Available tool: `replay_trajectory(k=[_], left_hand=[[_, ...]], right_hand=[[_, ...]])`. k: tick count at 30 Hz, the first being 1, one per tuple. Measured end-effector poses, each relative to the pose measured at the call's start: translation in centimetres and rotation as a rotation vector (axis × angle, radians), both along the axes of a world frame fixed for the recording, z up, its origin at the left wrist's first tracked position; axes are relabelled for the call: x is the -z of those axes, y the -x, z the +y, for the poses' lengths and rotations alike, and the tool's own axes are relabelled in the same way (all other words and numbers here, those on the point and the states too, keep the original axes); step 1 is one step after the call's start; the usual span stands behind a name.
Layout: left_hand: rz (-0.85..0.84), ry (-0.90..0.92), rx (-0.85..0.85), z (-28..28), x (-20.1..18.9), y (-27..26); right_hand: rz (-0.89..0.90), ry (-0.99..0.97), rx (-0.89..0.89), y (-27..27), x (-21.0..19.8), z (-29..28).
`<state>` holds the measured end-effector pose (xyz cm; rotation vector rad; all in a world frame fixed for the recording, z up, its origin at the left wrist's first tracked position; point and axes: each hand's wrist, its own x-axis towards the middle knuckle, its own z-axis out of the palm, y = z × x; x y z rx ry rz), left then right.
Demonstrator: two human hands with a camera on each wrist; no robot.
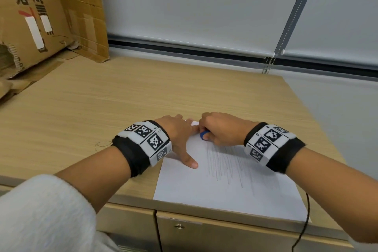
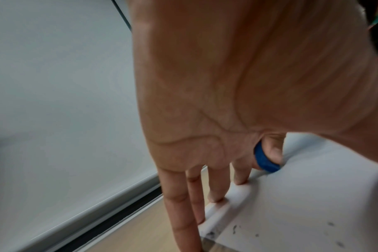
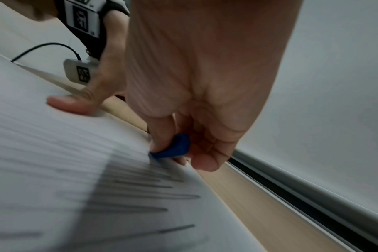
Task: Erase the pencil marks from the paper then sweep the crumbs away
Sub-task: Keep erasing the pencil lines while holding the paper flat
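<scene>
A white sheet of paper (image 1: 204, 188) lies on the wooden desk (image 1: 102, 98) by its near edge, with grey pencil strokes (image 1: 227, 168) running down its middle. My right hand (image 1: 221, 129) pinches a small blue eraser (image 1: 204, 134) against the paper's far part; the eraser (image 3: 173, 148) sits between thumb and fingers. My left hand (image 1: 180, 135) lies flat on the sheet's left side, its fingers (image 2: 216, 185) straight and its thumb (image 1: 190, 161) spread out. Dark eraser crumbs (image 2: 233, 229) lie on the paper near the left fingertips.
Flattened cardboard boxes (image 1: 41, 16) lean at the back left of the desk. A roller blind (image 1: 204, 6) with a bead chain (image 1: 270, 63) hangs behind. A black cable (image 1: 304, 221) drops over the front edge at right. A cabinet door with a lock (image 1: 179, 226) sits below the desk.
</scene>
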<state>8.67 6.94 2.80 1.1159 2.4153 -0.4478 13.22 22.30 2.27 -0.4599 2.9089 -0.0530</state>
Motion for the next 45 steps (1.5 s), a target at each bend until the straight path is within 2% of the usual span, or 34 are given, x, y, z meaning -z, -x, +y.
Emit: replay_trajectory(k=[5, 10, 14, 19, 23, 28, 33, 38, 42, 45], left_hand=[[0.003, 0.014, -0.009, 0.1, 0.0, -0.2], [-0.006, 0.022, -0.008, 0.1, 0.0, 0.1], [-0.020, 0.048, -0.025, 0.1, -0.4, -0.4], [-0.036, 0.061, -0.034, 0.3, -0.6, -0.5], [-0.014, 0.086, -0.035, 0.4, -0.6, -0.7], [-0.029, 0.068, -0.042, 0.1, -0.4, -0.5], [0.015, 0.109, -0.027, 0.4, -0.2, -0.5], [0.000, 0.091, -0.043, 0.3, -0.1, -0.4], [0.005, 0.109, -0.048, 0.4, -0.1, -0.6], [-0.009, 0.100, -0.061, 0.3, -0.2, -0.6]], right_hand=[[-0.050, 0.008, -0.029, -0.7, -0.2, -0.4], [0.015, -0.007, 0.021, -0.6, 0.0, -0.5], [-0.083, 0.043, 0.021, -1.6, -0.2, -0.7], [-0.016, 0.026, 0.059, -1.3, -0.4, -1.0], [-0.129, 0.070, 0.042, -2.5, -0.8, -1.2], [-0.027, 0.038, 0.090, -1.4, -0.7, -1.0], [-0.153, 0.073, 0.047, -2.7, -0.7, -1.5], [-0.053, 0.073, 0.072, -2.2, -0.5, -1.3], [-0.186, 0.120, 0.020, -3.8, 0.0, -1.8], [-0.139, 0.150, 0.068, -3.1, -0.3, -1.7]])
